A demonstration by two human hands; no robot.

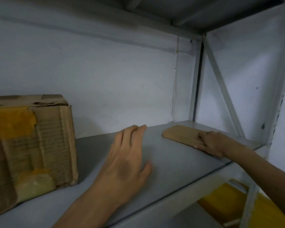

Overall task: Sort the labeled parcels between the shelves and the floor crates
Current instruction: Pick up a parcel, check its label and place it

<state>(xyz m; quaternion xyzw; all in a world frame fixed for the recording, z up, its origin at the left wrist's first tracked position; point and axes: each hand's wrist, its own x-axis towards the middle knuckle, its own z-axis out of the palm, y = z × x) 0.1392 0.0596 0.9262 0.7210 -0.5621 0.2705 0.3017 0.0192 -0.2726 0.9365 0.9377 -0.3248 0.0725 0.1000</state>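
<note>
Print on cardboard box (31, 145) too blurred to read | left hand (125, 160) flat, fingers straight, over shelf (171, 162) | right hand (211, 142) grips flat parcel (181, 134) lying at shelf's right rear

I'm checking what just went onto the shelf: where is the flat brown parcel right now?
The flat brown parcel lies at the right rear of the grey shelf, near the corner post, with the right hand gripping its near end.

Grey shelf (171, 162), cardboard box (31, 145), flat parcel (181, 134)
</note>
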